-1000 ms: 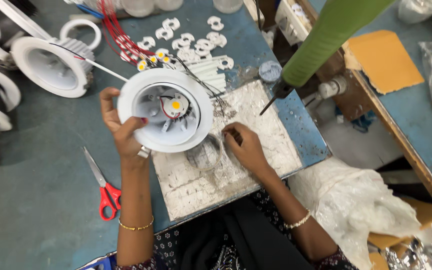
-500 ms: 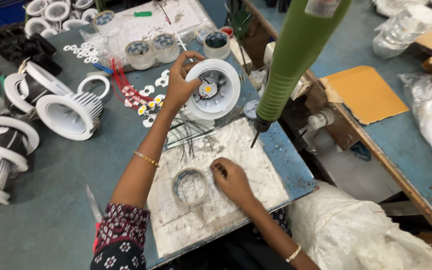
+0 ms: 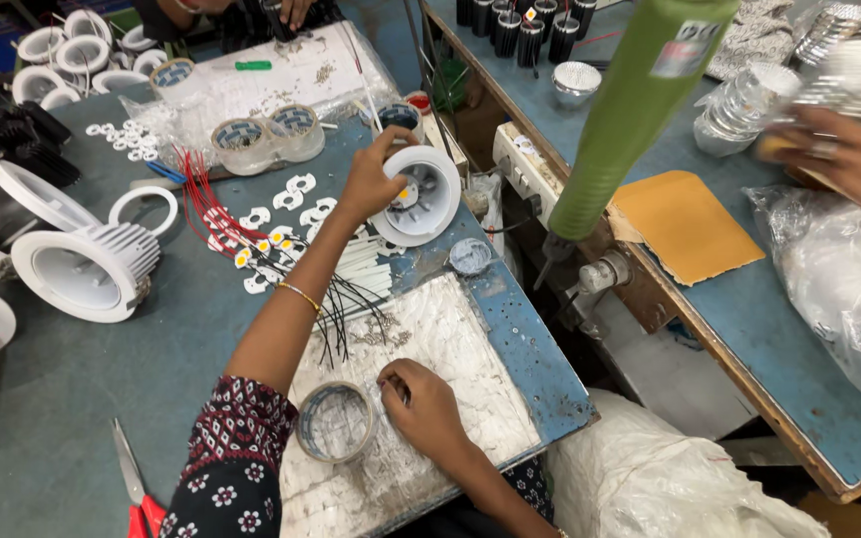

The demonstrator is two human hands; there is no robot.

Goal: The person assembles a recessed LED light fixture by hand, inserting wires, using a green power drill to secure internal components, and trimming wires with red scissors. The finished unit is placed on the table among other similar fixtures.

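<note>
My left hand (image 3: 368, 182) reaches far across the table and grips the rim of a white round lamp housing (image 3: 423, 199), which is tilted with its open side and a small yellow chip facing me. My right hand (image 3: 423, 405) rests on the white worn board (image 3: 450, 339) near the table's front edge, fingers curled, right beside a roll of clear tape (image 3: 336, 422). Whether it pinches something small I cannot tell. Black wires (image 3: 346, 304) and red wires (image 3: 206, 204) with small white chip plates (image 3: 261, 244) lie between my hands.
A green hanging screwdriver (image 3: 630, 110) dangles right of the housing. More white lamp housings (image 3: 87, 269) sit at the left. Red-handled scissors (image 3: 137, 493) lie at the front left. Another person's hand (image 3: 849, 149) works at the right bench beside an orange envelope (image 3: 685, 224).
My left hand has carried the lamp housing from in front of me away to the far side of the table. My right hand stayed on the board.
</note>
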